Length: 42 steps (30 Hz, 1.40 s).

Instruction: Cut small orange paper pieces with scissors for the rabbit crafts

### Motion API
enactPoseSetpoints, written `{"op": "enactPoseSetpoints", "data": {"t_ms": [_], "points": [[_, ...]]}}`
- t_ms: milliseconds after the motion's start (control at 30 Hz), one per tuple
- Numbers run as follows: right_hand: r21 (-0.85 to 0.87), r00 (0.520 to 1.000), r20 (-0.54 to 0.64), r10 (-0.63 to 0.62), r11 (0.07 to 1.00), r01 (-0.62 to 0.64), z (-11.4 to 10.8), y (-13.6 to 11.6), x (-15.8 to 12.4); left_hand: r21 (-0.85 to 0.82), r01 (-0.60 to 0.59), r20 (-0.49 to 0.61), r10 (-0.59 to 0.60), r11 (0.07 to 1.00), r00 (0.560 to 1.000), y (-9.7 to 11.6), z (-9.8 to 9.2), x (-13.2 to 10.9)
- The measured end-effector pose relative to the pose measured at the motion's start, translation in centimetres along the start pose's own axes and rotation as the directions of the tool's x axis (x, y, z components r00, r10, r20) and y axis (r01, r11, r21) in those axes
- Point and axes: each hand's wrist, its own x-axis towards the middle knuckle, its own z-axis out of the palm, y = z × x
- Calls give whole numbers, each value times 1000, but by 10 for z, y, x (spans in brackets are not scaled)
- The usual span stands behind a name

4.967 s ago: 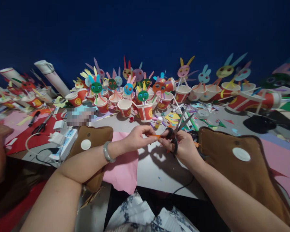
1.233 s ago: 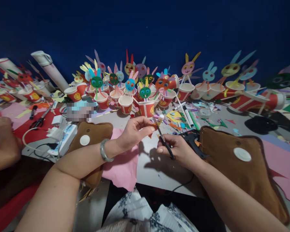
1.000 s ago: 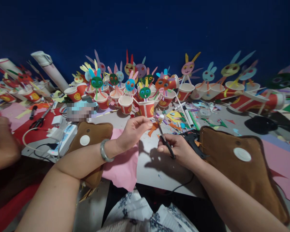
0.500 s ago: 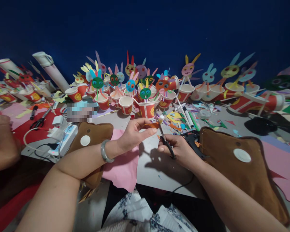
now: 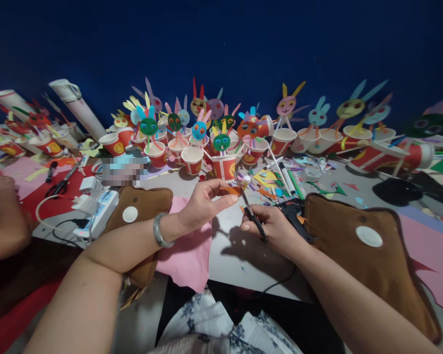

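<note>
Between the thumb and fingers of my left hand (image 5: pixel 206 204) is a small piece of orange paper (image 5: pixel 229 190), partly covered by the fingers. My right hand (image 5: pixel 276 226) is closed around the handles of a pair of scissors (image 5: pixel 251 211), whose blades point up and away beside the paper's right end. Whether the blades touch the paper I cannot tell. Under my left wrist lies a sheet of pink paper (image 5: pixel 192 255). Just beyond my hands stands a red and white paper cup (image 5: pixel 224 168) with a green paper rabbit face (image 5: pixel 221 142) above it.
Several cups with paper rabbits line the blue wall. Brown cushion-like pouches (image 5: pixel 358 275) (image 5: pixel 147 196) lie at both sides. A power strip (image 5: pixel 101 211), another pair of scissors (image 5: pixel 61 184), markers (image 5: pixel 287 178) and paper scraps (image 5: pixel 266 178) cover the table. Another person's arm (image 5: pixel 3 221) rests at left.
The scissor blades have shifted slightly and look a little more apart near the orange paper. Both hands stay almost in place.
</note>
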Motion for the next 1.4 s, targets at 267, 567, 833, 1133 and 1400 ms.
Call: {"op": "enactPoseSetpoints", "data": {"t_ms": [267,567,833,1133,1400], "points": [[-18,1000,-2,-2,1000,2,0,-5,-1,19,-12,-11,13,1000,1000,1,-1,1],[-30,1000,-6,-14,999,13,-1,0,0,22,-19,-14,19,1000,1000,1,-1,2],[-32,1000,5,-26,999,26,-2,-1,0,30,-28,-18,29,999,999,1,-2,2],[-50,999,-1,-45,998,45,-1,-3,-1,12,-29,-7,29,1000,1000,-1,-1,2],[-46,999,4,-33,998,33,-1,-1,0,25,-33,-18,33,999,999,1,-1,1]]}}
